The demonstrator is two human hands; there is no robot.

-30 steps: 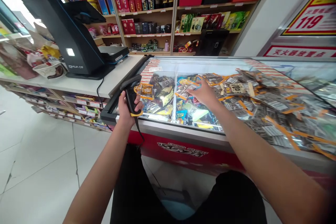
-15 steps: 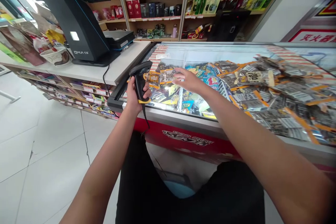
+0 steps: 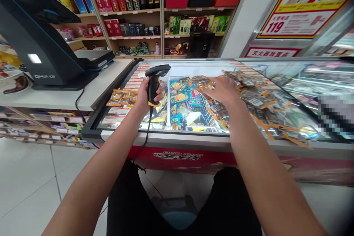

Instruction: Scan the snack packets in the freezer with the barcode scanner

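Note:
My left hand [image 3: 151, 92] grips a black-and-yellow handheld barcode scanner [image 3: 154, 84], held upright above the glass-topped freezer's left part. Its cable [image 3: 149, 125] hangs down over the front edge. Left of that hand, small brown-and-orange snack packets [image 3: 121, 97] lie on the glass. My right hand [image 3: 224, 89] reaches over the left end of a large pile of similar packets [image 3: 258, 97]. Its thumb is apart from the fingers, which rest at the packets and are partly hidden. I see nothing held in it. Through the glass show blue and yellow bags [image 3: 185, 97].
A black scale-like checkout machine [image 3: 55, 55] stands on the white counter [image 3: 110, 75] at left. Shelves with boxes and bottles [image 3: 132, 0] line the back. The red freezer front [image 3: 177, 156] is near my knees, with a blue-seated stool [image 3: 178, 217] below.
The view has turned right. My right hand has left a packet beside the scanner and moved right to the pile. My left hand still holds the scanner.

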